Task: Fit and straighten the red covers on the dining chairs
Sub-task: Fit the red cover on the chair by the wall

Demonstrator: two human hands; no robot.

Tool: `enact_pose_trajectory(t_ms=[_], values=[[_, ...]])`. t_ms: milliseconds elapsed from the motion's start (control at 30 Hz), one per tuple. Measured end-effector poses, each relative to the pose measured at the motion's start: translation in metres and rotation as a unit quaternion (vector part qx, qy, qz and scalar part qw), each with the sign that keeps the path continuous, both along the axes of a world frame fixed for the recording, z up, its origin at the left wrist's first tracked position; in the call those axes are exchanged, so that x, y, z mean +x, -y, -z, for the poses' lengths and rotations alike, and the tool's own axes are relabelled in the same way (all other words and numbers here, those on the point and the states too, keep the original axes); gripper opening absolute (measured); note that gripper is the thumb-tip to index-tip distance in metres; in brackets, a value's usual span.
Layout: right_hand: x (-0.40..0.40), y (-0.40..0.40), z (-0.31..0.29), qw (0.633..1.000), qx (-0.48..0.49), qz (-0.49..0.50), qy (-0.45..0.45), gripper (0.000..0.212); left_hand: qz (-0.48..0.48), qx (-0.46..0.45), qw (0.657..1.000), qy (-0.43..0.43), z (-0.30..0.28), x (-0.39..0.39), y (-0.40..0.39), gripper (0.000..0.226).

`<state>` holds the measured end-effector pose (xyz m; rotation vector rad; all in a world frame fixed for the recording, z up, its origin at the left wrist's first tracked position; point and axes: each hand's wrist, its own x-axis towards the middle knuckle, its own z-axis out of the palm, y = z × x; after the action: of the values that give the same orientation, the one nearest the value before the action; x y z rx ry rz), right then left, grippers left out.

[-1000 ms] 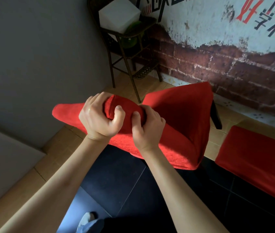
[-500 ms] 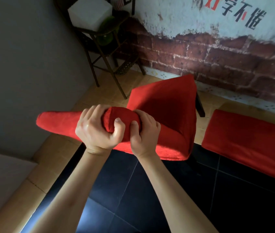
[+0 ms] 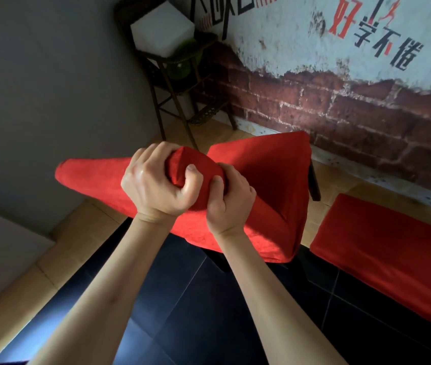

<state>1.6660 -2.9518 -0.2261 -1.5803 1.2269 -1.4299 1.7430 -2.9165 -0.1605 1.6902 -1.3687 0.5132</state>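
Hands meet on one bunched ridge of the cover (image 3: 259, 175), which drapes the chair (image 3: 314, 185) beyond the knuckles. The left hand (image 3: 156, 188) clenches the fold from above, thumb hooked under it; just beside it the right hand (image 3: 228, 204) pinches the same roll, thumb on top. Gripping so close together likely gathers slack so the cloth can be tugged toward the body and seated. Cloth left of the left hand spreads flat. Right of the right hand, apart from it, sits a second cover (image 3: 393, 259); behind the chair stands a rack (image 3: 172, 83).

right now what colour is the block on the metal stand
White, clearest in the head view: the cube-shaped block on the dark metal stand.
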Motion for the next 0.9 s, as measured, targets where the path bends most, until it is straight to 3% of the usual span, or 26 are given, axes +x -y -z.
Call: enact_pose_trajectory(t_ms=[300,900], values=[[-0.028,0.011,0.007,0.999,-0.025,0.003,0.023,0.050,-0.050,-0.022,0.998,0.009,0.003,-0.035,0.004,0.034],[-0.142,0.048,0.028,0.982,-0.024,0.097,0.163,0.051,0.025,0.021,0.994,0.101,0.005,-0.159,0.055,0.037]])
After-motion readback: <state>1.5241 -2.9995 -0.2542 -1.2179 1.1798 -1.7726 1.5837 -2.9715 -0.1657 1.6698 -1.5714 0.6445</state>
